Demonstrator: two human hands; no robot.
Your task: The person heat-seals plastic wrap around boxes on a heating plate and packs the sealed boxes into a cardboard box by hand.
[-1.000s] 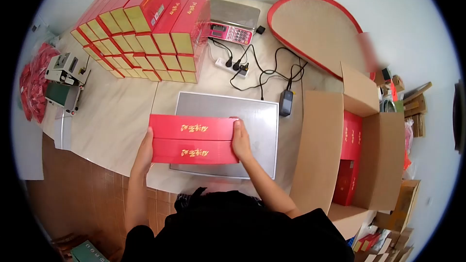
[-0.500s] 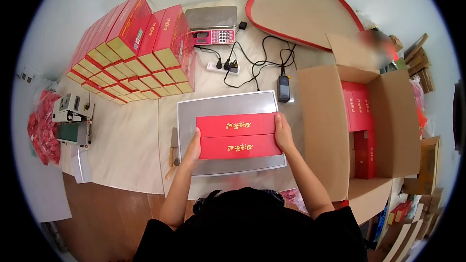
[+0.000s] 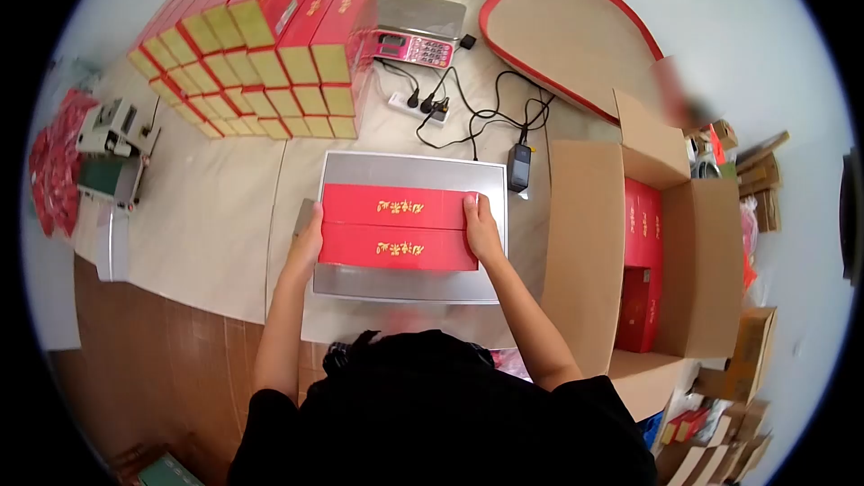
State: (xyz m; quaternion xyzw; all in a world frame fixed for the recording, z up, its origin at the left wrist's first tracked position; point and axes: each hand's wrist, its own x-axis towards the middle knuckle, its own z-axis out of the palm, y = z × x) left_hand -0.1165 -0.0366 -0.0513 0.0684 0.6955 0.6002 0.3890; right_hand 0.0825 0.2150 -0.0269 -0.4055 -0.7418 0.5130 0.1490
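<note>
1. Red boxes (image 3: 398, 227): two, side by side, over the panel (image 3: 409, 284); long axis left-right, along the panel's long side. Contact with panel: cannot tell.
2. Left hand (image 3: 309, 236): clamped on left end of red boxes. Right hand (image 3: 483, 227): clamped on right end.
3. Carton (image 3: 585, 252): right of panel, nearer right hand.
4. Stack (image 3: 272, 67): beyond panel, leftward.

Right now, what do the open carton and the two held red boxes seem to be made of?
Open carton: matt brown cardboard, judging by its folded flaps.
Two red boxes: probably smooth printed paperboard, from crisp edges and gold lettering; lamination is uncertain.
</note>
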